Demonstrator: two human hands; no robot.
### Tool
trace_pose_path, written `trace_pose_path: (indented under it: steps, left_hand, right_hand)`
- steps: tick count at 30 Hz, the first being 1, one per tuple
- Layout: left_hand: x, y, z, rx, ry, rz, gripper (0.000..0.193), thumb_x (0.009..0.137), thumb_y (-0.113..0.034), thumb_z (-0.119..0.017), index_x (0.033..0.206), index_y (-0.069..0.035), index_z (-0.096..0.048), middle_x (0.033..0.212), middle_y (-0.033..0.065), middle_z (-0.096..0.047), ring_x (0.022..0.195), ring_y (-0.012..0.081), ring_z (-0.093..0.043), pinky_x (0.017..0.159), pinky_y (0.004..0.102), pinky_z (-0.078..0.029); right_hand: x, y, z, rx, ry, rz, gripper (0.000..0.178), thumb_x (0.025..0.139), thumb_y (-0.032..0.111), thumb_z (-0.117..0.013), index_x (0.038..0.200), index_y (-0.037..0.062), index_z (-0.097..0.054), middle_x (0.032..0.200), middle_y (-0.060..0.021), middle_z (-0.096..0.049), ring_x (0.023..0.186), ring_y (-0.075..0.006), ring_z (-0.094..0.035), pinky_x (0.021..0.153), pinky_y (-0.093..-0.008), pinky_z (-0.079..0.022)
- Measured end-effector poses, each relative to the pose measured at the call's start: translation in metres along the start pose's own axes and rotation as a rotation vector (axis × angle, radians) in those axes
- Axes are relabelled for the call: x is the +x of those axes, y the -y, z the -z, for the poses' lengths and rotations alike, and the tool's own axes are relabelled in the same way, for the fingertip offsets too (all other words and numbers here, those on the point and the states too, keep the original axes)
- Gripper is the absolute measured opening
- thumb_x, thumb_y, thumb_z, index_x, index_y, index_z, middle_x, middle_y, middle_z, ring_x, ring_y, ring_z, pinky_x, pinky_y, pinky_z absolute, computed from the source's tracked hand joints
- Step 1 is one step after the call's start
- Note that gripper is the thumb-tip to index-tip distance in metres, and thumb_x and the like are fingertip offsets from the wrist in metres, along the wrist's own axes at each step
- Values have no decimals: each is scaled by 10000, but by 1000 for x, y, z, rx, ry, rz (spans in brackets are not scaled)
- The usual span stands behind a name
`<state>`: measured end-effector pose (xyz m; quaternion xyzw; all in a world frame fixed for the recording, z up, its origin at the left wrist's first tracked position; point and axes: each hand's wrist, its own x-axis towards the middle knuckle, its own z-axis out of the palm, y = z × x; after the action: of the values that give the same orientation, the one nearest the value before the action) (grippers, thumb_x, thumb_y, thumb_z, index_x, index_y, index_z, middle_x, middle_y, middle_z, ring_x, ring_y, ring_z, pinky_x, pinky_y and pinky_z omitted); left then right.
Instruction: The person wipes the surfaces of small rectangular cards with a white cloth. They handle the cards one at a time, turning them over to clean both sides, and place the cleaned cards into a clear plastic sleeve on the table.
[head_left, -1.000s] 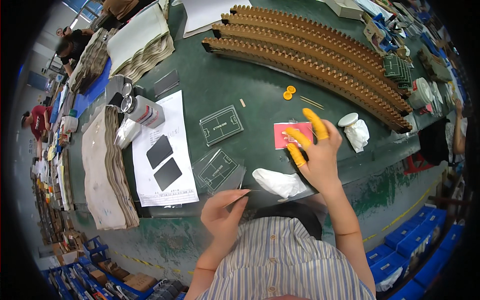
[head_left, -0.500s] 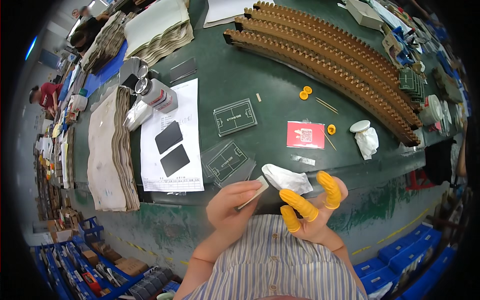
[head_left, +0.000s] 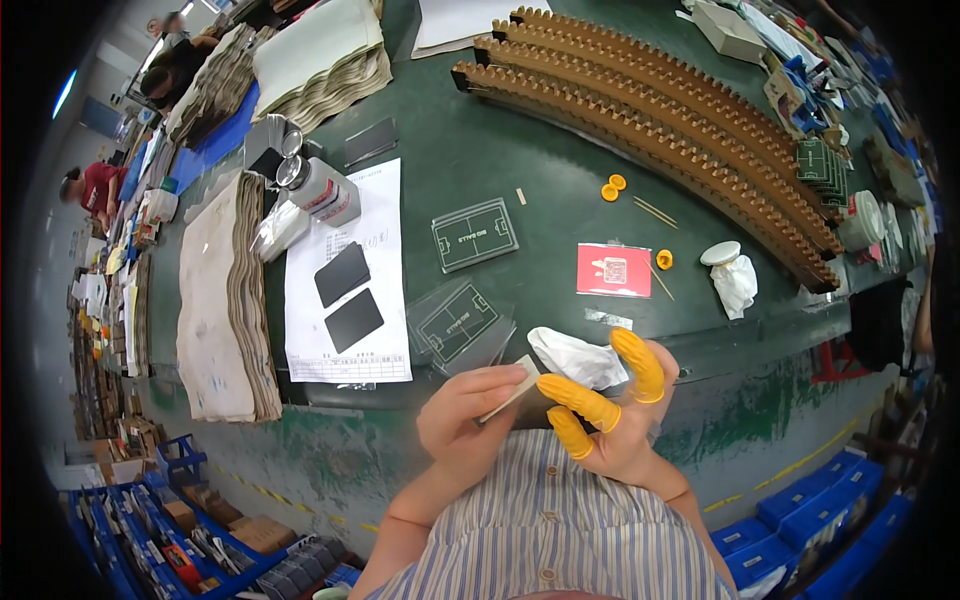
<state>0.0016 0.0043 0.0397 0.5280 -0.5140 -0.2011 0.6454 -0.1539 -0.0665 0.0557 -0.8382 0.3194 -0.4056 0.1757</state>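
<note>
Pinched in my left hand is a thin pale rectangular card, held tilted at the table's front edge. My right hand has yellow finger cots on three of its digits. Its fingers are spread and hold nothing, with one fingertip close to the card's right end. Just beyond both hands lies a crumpled white cloth. To the left, a dark green card in a clear sleeve lies on the table, and farther back is a stack of green cards with white pitch lines.
Long notched wooden racks curve across the far right. A red card, wooden sticks and rolled yellow finger cots lie nearer. On the left, a metal-topped bottle and black cards rest on a paper sheet.
My right hand has moved left, bringing its yellow-covered fingers up close to the card. My left hand still grips the card in nearly the same place.
</note>
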Motion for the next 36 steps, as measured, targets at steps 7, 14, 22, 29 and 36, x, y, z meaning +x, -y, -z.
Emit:
trace_pose_path:
  steps: [7,14,22,29,36]
  left_hand:
    - [-3,0,-1,-244,-52,204,193,797,116,-614,923,-15,-547,988,181,-653,951,251,-640,835,328,-509]
    - [-2,-2,-1,-335,-67,304,159,828,110,-579,913,-7,-514,998,185,-642,971,251,-630,856,324,-506]
    - [-3,0,-1,-326,-98,297,152,822,115,-584,898,3,-514,978,191,-647,955,256,-636,850,332,-512]
    - [-2,1,-1,-351,-111,311,162,816,123,-584,890,1,-507,970,194,-649,943,260,-639,841,331,-514]
    - [-5,5,3,-529,-193,492,186,804,112,-564,881,-28,-470,940,173,-648,914,226,-628,835,327,-490]
  right_hand:
    - [6,-2,1,166,6,-76,321,745,254,-689,1058,187,-694,1292,-146,-447,1130,-313,-321,942,-394,-327]
    - [11,0,-3,235,53,-74,319,761,261,-672,1071,187,-689,1268,-142,-491,1134,-315,-320,960,-409,-272]
    - [9,-2,-5,138,170,-55,311,784,310,-661,1049,152,-700,1319,-191,-374,1178,-335,-285,984,-421,-296]
    - [11,0,-10,286,75,-105,338,742,237,-683,1078,197,-685,1279,-148,-482,1127,-315,-318,957,-418,-260]
    - [13,0,-12,246,81,-64,333,748,236,-674,1078,191,-684,1289,-159,-470,1136,-322,-310,956,-426,-272]
